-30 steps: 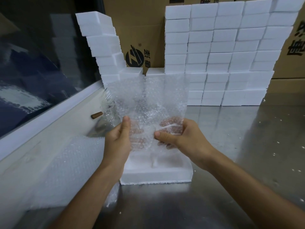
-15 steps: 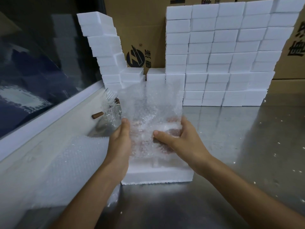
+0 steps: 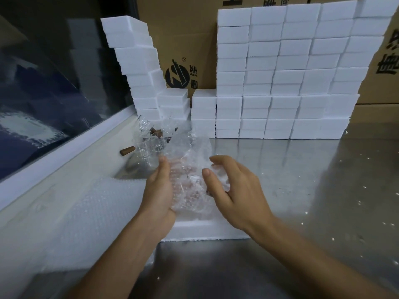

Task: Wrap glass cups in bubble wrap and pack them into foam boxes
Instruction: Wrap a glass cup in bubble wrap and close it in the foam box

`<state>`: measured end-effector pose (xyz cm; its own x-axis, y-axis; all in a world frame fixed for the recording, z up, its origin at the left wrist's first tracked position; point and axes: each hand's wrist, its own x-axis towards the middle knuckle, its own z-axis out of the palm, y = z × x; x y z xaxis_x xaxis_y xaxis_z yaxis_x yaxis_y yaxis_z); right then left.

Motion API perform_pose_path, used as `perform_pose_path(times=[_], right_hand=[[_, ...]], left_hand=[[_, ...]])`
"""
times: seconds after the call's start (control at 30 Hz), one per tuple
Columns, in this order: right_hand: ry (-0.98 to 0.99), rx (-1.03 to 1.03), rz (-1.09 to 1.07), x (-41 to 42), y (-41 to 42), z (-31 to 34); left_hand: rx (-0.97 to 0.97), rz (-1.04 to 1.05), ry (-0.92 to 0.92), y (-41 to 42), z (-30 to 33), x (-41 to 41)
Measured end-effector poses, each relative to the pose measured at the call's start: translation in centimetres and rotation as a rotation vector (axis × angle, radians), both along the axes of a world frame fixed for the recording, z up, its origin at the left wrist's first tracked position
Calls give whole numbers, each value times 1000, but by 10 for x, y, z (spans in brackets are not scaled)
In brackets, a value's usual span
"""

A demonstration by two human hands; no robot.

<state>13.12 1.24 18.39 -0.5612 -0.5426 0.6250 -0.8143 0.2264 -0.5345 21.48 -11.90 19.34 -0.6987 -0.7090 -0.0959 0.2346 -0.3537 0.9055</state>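
Bubble wrap [image 3: 190, 180] was bunched between both hands above an open foam box [image 3: 205, 230] on the table [image 3: 302, 190]; the left hand [image 3: 160, 190] cupped its side while the right hand [image 3: 228, 186] curled loosely against it. Whether a cup sat inside was unclear. Unwrapped glass cups [image 3: 149, 147] waited behind, so packing looked barely begun, despite stacked foam boxes [image 3: 280, 72].

A shiny metal table [image 3: 302, 190] was flecked with white crumbs [image 3: 349, 201]. Brown cardboard cartons [image 3: 194, 50] with black printing stood along the back. To the left ran a white ledge [image 3: 64, 152] below a dark window [image 3: 43, 83].
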Motion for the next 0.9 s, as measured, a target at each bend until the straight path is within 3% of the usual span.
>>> perform_pose_path(times=[0.23, 0.33, 0.43, 0.6, 0.67, 0.73, 0.9], right_hand=[[24, -175, 50, 4, -1, 2], [-51, -210, 80, 5, -3, 2], [-248, -240, 62, 5, -5, 5], [-957, -293, 147, 1, -4, 17], [-1145, -248, 161, 2, -3, 22], [-1214, -216, 179, 3, -3, 24], [-1165, -220, 158, 7, -3, 27]], left_hand=[[82, -7, 166, 6, 6, 0], [111, -19, 207, 6, 9, 1], [106, -32, 226, 7, 9, 2], [15, -29, 259, 10, 11, 3], [6, -26, 268, 10, 13, 5], [-1, -36, 266, 12, 14, 5], [34, -91, 291, 13, 17, 9]])
